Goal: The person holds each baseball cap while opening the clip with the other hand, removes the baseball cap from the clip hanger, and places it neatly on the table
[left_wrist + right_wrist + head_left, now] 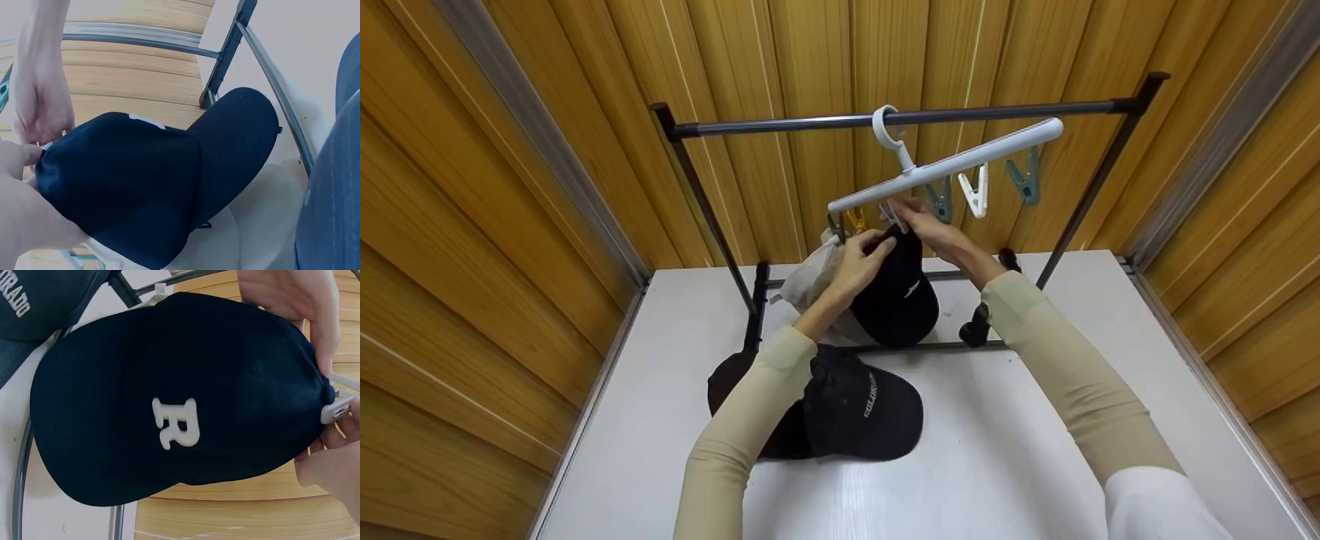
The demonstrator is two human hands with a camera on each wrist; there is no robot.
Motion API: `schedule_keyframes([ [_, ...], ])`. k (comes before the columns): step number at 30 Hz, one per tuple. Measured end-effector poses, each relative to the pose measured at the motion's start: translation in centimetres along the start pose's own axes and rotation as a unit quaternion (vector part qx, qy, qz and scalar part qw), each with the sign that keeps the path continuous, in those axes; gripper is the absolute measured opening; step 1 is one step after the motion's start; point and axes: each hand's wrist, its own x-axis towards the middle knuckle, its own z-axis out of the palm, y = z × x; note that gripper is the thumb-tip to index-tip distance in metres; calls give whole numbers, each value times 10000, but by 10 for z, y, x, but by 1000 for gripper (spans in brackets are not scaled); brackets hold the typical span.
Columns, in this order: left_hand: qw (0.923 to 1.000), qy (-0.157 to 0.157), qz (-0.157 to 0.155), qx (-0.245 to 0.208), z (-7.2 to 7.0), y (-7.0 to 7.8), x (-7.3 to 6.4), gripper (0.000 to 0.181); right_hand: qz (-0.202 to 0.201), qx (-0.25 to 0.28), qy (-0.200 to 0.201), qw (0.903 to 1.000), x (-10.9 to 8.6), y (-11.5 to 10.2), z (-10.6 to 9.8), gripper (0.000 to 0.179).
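A black baseball cap (896, 300) with a white letter R (180, 423) hangs brim down below a pale clip hanger (952, 166). My left hand (856, 264) pinches its crown near the top button, thumb on the near side. My right hand (928, 225) holds a pale clip (338, 409) between its fingers. The clip's end meets the cap at the button; whether it bites the fabric I cannot tell. Behind the black cap hangs a beige cap (806, 279), partly hidden by my left hand, under a dark clip (836, 226) at the hanger's left end.
The hanger hooks over a dark rack's top bar (997, 113). A yellow clip (856, 219), a white clip (976, 193) and green clips (1026, 180) dangle from it. On the white floor (990, 450) lie a dark cap lettered COLORADO (877, 409) and another dark cap (727, 379). Wood-panel walls surround the rack.
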Motion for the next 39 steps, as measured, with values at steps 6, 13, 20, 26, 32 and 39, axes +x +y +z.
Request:
schedule_keyframes([
  [6, 9998, 145, -95, 125, 7, 1, 0, 22, 180, 138, 310, 9993, 1, -1, 0, 30],
  [13, 9992, 47, -301, 249, 11, 2, -6, 23, 254, 23, 364, 9990, 0, -4, 2, 31],
  [20, 9995, -95, -172, 267, 18, 2, -12, 20, 245, 49, 385, 9989, -1, -4, 3, 39],
  [26, 9993, -99, -176, 311, 21, 5, -14, 20, 62, -510, 189, 9985, -8, -2, 3, 51],
  [32, 9992, -127, -208, 331, 21, 9, -20, 19, -37, -1492, -19, 9888, -25, 2, -8, 56],
  [39, 9991, -30, -271, 339, 21, 8, -28, 18, -630, -3040, -132, 9505, -48, 16, -34, 50],
])
